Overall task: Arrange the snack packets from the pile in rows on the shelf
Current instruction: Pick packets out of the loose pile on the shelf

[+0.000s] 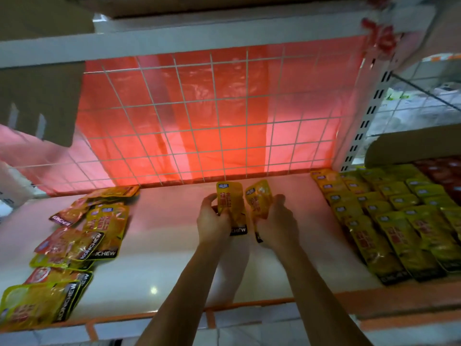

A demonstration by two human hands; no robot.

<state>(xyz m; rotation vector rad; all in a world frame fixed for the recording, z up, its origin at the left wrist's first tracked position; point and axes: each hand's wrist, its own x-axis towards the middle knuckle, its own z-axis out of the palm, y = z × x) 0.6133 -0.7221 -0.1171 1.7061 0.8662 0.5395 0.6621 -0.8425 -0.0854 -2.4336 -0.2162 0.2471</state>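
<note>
Snack packet point(229, 206), yellow, gripped upright in the left hand point(214, 221); second packet point(259, 198), tilted, gripped in the right hand point(277, 221). Both are held over the middle of the shelf point(174, 233), toward its back edge. Loose pile point(82, 233) lies at the shelf's left end; overlapping rows point(389, 216) fill its right end. Step in hand, by judgement: carrying from pile to rows. Next move likely calls for laying both flat beside the leftmost row — labels aligned, overlapping like their neighbours.
</note>
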